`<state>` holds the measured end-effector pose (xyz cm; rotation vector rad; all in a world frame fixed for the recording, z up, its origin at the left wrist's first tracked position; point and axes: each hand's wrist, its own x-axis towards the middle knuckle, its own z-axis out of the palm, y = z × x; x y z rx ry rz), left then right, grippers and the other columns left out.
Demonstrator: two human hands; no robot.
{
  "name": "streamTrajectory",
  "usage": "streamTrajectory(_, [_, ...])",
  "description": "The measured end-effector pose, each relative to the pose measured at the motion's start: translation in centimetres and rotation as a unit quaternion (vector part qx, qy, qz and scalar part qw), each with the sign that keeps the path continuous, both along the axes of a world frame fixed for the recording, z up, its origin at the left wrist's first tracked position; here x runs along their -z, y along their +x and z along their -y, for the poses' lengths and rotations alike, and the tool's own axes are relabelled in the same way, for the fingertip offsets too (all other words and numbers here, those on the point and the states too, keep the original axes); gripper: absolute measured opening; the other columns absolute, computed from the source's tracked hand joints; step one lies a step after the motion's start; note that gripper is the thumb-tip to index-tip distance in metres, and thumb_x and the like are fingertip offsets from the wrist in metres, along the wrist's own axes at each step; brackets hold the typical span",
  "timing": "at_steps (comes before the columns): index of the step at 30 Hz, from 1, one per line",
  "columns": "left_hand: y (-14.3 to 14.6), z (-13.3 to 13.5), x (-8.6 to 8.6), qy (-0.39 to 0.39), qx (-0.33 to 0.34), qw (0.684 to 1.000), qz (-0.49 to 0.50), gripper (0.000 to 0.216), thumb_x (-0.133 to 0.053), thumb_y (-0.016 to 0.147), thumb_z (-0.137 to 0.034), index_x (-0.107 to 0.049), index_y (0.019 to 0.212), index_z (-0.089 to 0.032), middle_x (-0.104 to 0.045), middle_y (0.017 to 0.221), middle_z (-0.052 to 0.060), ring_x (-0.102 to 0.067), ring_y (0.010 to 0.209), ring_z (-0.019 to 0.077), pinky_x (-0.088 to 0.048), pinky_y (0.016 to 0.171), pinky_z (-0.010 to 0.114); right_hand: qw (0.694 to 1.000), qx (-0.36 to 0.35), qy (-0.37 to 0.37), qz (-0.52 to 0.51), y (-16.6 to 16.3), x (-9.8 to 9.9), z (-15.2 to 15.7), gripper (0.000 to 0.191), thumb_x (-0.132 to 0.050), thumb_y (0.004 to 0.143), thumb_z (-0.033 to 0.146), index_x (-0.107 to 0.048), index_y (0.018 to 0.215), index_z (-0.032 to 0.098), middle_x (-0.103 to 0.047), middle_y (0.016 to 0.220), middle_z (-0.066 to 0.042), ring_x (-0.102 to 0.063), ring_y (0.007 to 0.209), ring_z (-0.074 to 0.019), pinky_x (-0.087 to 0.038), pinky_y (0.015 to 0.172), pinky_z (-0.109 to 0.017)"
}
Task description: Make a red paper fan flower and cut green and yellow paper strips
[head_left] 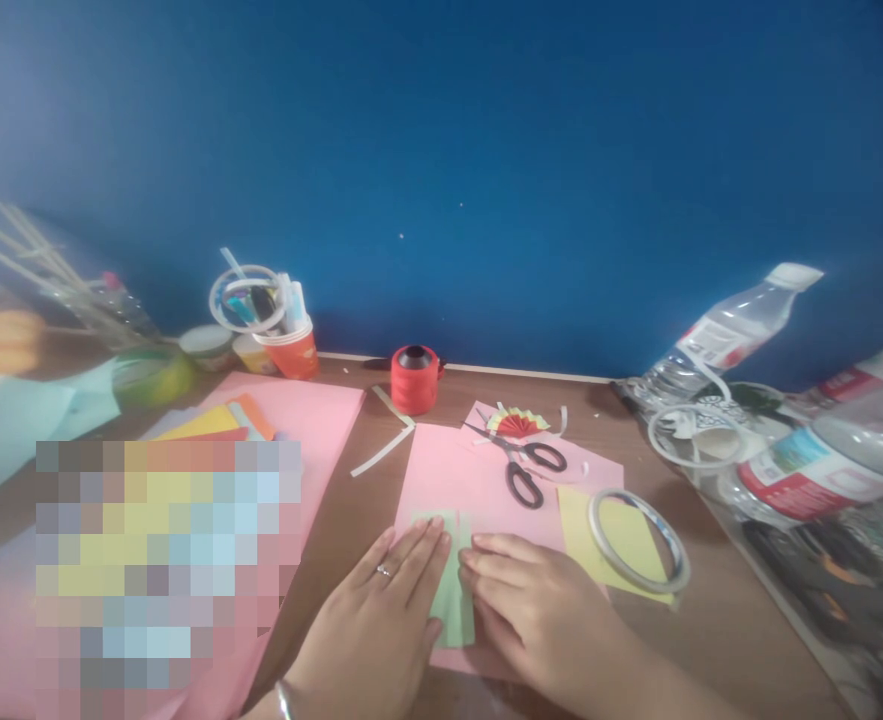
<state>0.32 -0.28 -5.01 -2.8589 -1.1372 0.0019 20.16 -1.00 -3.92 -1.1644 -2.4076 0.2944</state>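
Observation:
A strip of light green paper [452, 580] with lengthwise creases lies on pink paper [448, 465]. My left hand [385, 605] rests flat on its left side, fingers stretched out, with a ring on one finger. At the right edge of the green paper, my right hand [527, 600] has its fingers together and bent, gripping that edge; the thumb is hidden. Beyond the hands, scissors with black handles [523, 485] lie on the pink paper, blades pointing away to the left. Touching the blades is a small pleated red and yellow paper fan [517, 422].
A tape roll [598, 520] sits on yellow paper [576, 535] at right. Behind stand a red round object [415, 382] and an orange cup [291, 352] of pens. Plastic bottles [741, 325] crowd the right side. Pink sheets [321, 410] cover the left, partly blurred out.

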Motion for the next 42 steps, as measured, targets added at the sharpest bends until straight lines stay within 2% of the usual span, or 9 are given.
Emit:
streamTrajectory(6, [0.2, -1.0, -0.6, -0.010, -0.016, 1.000, 0.004, 0.057, -0.034, 0.080, -0.015, -0.022, 0.135, -0.016, -0.028, 0.140, 0.005, -0.027, 0.127, 0.0187, -0.024, 0.103, 0.040, 0.999, -0.023, 0.038, -0.014, 0.1, 0.1, -0.3, 0.029, -0.045, 0.082, 0.012, -0.060, 0.106, 0.016, -0.063, 0.109, -0.003, -0.054, 0.099, -0.0171, -0.043, 0.089, -0.028])
streamTrajectory(13, [0.5, -1.8, -0.8, -0.002, -0.018, 1.000, 0.002, 0.055, -0.033, 0.080, -0.014, -0.025, 0.135, -0.015, -0.030, 0.140, 0.006, -0.027, 0.127, 0.0197, -0.022, 0.103, 0.040, 0.999, -0.036, -0.012, -0.010, -0.1, -0.5, -0.9, 0.026, -0.044, 0.081, 0.008, -0.062, 0.100, 0.015, -0.065, 0.099, -0.005, -0.053, 0.091, -0.0193, -0.046, 0.079, -0.031])
streamTrajectory(22, [0.4, -1.4, -0.2, -0.001, -0.030, 1.000, -0.005, 0.054, -0.030, 0.081, -0.016, -0.024, 0.135, -0.012, -0.028, 0.140, 0.008, -0.025, 0.128, 0.0202, -0.023, 0.103, 0.043, 0.999, -0.015, -0.040, -0.018, -0.4, -0.2, -0.5, 0.028, -0.044, 0.081, 0.008, -0.062, 0.101, 0.016, -0.065, 0.099, -0.004, -0.052, 0.092, -0.0190, -0.044, 0.082, -0.030])
streamTrajectory(42, [0.5, -1.2, -0.7, -0.004, -0.045, 0.999, 0.014, 0.049, -0.028, 0.085, -0.022, -0.028, 0.134, -0.014, -0.030, 0.139, 0.006, -0.027, 0.127, 0.0193, -0.019, 0.104, 0.042, 0.999, -0.004, -0.041, -0.013, -0.4, -0.2, -0.4, 0.027, -0.043, 0.082, 0.009, -0.061, 0.101, 0.016, -0.065, 0.102, -0.003, -0.052, 0.093, -0.0180, -0.044, 0.082, -0.029])
